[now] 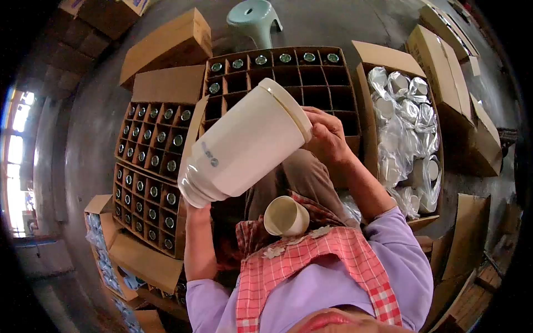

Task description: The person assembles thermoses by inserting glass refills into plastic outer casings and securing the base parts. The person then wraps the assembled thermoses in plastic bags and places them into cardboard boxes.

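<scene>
White and smooth-walled, held aslant above the lap: a large jug (250, 145), neck (201, 188) low toward the left, wide rim (283, 110) high toward the right, small printed mark (209, 155) facing up. Gripped at the wide end by the right hand (328, 133), fingers bent at the edge. Hidden behind the neck end, the left hand; visible only from about the wrist (198, 216) back, so no telling how firmly closed. Well apart, in any case, at opposite ends of the jug.

Best handled, by the look of it, with the weight shared between both ends and the palms off the printed mark. Turn slowly; keep the neck clear of nearby cardboard edges. Mind the cream cup (286, 216), leaning on the lap above a checked apron (261, 272) and likely to roll with any shift of the knees.

All around, on a grey floor (327, 22), open cardboard: straight ahead, a divided box (348, 94) with shiny round tops along the far row; to the left, more divided boxes (169, 83) with similar tops; to the right, a box (386, 58) of silvery pieces in clear plastic (408, 114). Beyond, a pale green stool (252, 14); at far left, bright window light (15, 155).
</scene>
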